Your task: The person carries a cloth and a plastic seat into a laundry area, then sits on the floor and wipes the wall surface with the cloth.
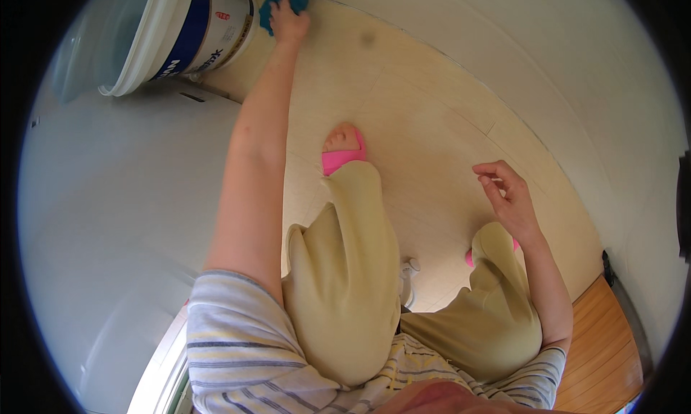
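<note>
My left hand (289, 21) reaches far forward at the top of the view and presses a blue-green cloth (282, 3) against the tiled floor (421, 122). The cloth lies close beside the base of a white plastic bucket (202, 31) with a dark blue band and writing. My right hand (505, 195) hangs in the air at the right, above the floor near my knee, with fingers loosely curled and nothing in them.
A glossy grey cabinet or appliance side (124, 187) stands at the left. A pale wall (540, 52) curves along the top and right. A pink slipper (344, 159) is on my foot. A wooden panel (604, 349) stands at the lower right. A dark smudge (368, 38) shows on the floor.
</note>
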Available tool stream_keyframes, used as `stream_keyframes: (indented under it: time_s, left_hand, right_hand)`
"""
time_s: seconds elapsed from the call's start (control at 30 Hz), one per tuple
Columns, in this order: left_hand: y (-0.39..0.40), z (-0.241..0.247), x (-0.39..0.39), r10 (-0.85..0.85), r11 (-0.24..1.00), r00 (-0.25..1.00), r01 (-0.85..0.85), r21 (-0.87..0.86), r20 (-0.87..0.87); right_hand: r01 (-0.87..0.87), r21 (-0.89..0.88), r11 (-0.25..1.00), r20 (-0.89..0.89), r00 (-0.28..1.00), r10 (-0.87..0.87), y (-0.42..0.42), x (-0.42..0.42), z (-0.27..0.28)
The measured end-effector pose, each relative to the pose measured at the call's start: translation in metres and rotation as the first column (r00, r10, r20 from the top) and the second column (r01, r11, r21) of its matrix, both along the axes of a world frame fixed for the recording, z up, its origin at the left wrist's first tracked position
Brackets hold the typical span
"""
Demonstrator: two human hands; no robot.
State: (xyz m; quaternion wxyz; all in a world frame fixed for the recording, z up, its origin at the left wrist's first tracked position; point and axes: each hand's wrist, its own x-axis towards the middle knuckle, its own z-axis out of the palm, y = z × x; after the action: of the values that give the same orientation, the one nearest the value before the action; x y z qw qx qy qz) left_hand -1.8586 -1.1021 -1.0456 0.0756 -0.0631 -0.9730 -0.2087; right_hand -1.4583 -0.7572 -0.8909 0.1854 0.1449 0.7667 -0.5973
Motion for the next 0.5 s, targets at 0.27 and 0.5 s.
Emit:
stream_keyframes:
  time_s: [0.27,0.5]
  left_hand:
    - [0.106,-0.047,0.14,-0.338,0.889,0.937,0.348,-0.299,0.086]
    - [0.122,0.007,0.18,-0.564,0.823,0.825,0.565,-0.051,0.041]
  right_hand:
    - [-0.072,0.047,0.996,0.02,0.997,0.071,-0.014,-0.016,-0.01]
    - [-0.109,0.093,0.99,0.046,0.993,0.105,-0.025,-0.02,-0.016]
